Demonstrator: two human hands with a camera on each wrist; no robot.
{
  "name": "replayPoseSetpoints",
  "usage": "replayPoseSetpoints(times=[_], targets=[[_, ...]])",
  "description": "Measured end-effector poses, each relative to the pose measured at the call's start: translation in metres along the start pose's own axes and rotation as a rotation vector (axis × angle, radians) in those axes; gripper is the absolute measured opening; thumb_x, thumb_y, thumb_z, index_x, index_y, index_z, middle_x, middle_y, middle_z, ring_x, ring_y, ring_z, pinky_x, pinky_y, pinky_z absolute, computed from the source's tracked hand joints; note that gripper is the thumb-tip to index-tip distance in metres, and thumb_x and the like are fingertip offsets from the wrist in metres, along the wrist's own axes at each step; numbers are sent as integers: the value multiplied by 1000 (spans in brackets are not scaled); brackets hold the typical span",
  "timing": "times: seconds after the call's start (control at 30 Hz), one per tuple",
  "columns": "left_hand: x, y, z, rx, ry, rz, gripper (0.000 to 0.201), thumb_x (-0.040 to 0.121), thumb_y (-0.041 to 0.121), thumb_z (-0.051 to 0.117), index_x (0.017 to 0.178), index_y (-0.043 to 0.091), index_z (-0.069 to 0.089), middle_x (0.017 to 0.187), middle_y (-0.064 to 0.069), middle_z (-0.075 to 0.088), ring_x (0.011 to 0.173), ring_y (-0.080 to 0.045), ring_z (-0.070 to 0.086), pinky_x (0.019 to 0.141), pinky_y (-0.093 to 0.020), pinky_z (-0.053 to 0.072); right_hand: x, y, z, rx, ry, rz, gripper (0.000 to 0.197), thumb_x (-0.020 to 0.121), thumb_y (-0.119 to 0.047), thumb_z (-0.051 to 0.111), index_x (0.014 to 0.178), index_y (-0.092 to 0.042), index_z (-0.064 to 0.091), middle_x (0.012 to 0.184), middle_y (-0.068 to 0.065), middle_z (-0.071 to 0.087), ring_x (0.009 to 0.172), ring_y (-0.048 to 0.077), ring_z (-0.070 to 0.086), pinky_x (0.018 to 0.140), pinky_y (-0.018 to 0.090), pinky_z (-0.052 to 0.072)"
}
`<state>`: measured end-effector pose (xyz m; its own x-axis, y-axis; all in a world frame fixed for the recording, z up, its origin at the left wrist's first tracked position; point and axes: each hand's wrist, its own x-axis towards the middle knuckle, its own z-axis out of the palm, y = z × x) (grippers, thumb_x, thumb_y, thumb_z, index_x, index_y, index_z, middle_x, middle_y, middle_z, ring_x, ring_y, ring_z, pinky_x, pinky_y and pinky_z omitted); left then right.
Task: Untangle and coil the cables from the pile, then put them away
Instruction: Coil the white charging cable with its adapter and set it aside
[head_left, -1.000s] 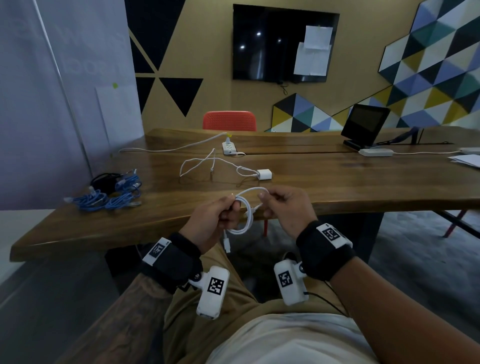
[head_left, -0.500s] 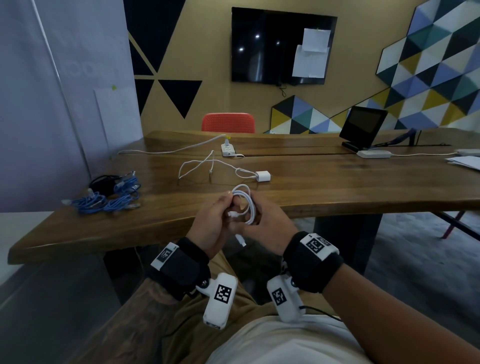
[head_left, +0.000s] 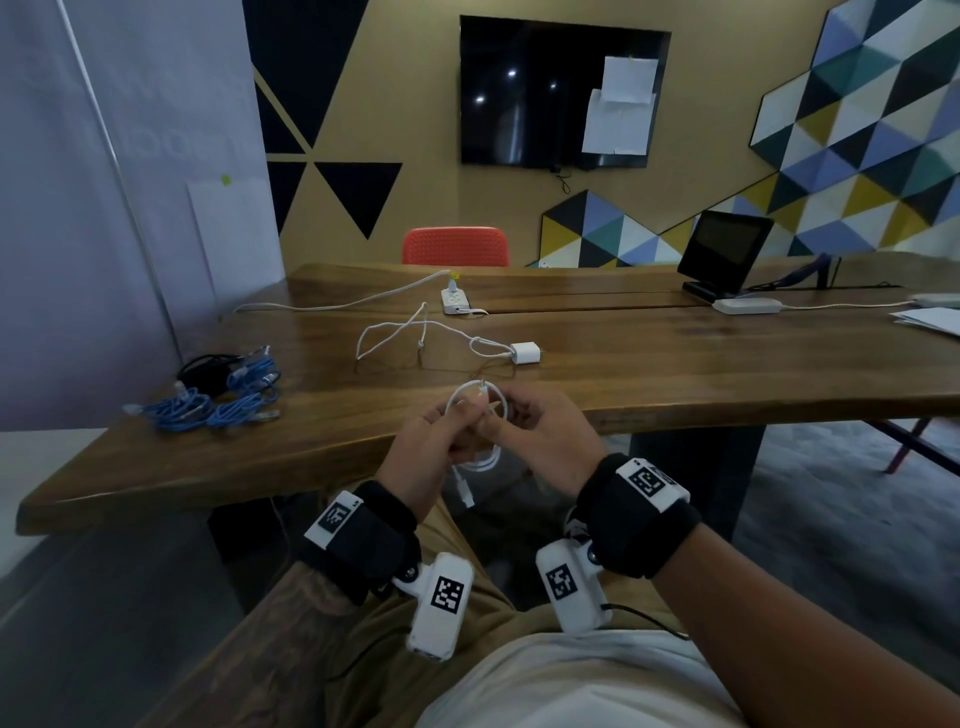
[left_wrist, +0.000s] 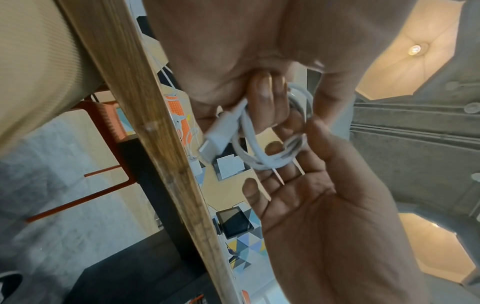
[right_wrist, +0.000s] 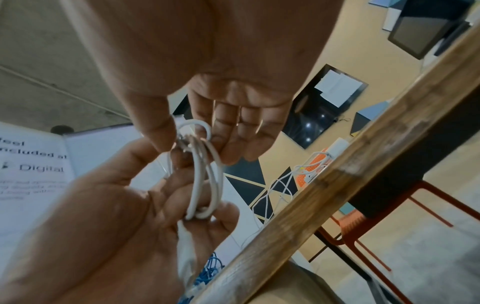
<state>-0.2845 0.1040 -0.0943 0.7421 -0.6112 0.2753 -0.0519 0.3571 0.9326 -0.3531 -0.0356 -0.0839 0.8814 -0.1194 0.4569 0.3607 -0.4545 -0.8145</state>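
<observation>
White cable (head_left: 477, 415), small tight coil, one plug dangling below

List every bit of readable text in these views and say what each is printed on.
"Digital": white banner, right wrist view.
"ncluded at": same banner, line above, cut off at the left.
"feel" or similar: banner's top line, cropped, uncertain.
Lower banner lines: too blurred to read.
Papers on the wall screen: no legible text.
Wrist cameras: square coded markers only, no words.
</observation>
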Motion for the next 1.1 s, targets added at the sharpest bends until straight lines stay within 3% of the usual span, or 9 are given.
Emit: replayPoseSetpoints(times=[0.17,0.23,0.33,0.57,0.63,0.73,0.87,0.97,1.1], targets=[[2,1,-6,87,25,3,45,98,19,51,57,20,68,52,7,50,46,-6,42,46,-16,34,2,-1,-1,86,103,77,22,99,-13,58,101,-26,75,99,-1,74,94,24,69,88,47,57],[4,2,-8,100,46,-9,50,99,19,50,51,22,63,49,10,41,44,-6,33,46,-20,28,2,0,1,-38,162,13,22,97,-13,61,101,-30,74,98,-7,69,93,21,65,86,51,56],[5,3,-10,124,84,-25,55,99,20,49,45,24,60,47,11,40,43,-6,32,48,-24,26,0,-1,4,-63,198,-54,19,95,-10,63,107,-19,75,99,-5,67,93,18,64,84,50,56],[5,1,-10,157,58,-20,48,99,24,51,54,21,66,51,5,37,47,-11,27,49,-26,21,-3,-10,7,102,195,-47,18,94,-12,66,109,-18,74,102,9,71,97,26,68,88,46,59],[6,-2,-13,143,15,-13,38,97,30,54,69,11,73,60,-9,38,53,-16,28,52,-29,21,1,-11,1,172,160,65,21,97,-15,61,115,-16,71,102,12,73,96,27,70,90,43,59],[5,-10,-15,158,-56,3,57,90,45,61,94,-11,63,76,-16,50,60,-22,36,55,-28,29,4,-10,-3,251,49,195,18,98,-13,59,110,-11,73,98,9,75,89,20,71,89,37,58],[8,-12,-16,142,-116,-34,32,93,33,56,85,3,63,58,7,57,51,-6,48,49,-15,38,2,-4,-8,293,22,196,16,96,-10,61,98,-16,76,93,6,76,85,16,70,78,29,58],[15,-15,-24,103,-115,-90,29,95,34,55,76,12,58,61,7,47,52,-7,35,45,-15,29,5,-7,-12,243,129,187,13,97,-11,61,101,-12,73,91,7,76,82,17,71,78,32,59],[16,-28,-27,207,-132,-79,39,101,38,46,67,24,59,61,6,38,53,-9,32,52,-21,30,17,-23,-27,159,372,96,13,98,-10,60,101,-9,72,89,8,77,76,11,70,62,18,53]])
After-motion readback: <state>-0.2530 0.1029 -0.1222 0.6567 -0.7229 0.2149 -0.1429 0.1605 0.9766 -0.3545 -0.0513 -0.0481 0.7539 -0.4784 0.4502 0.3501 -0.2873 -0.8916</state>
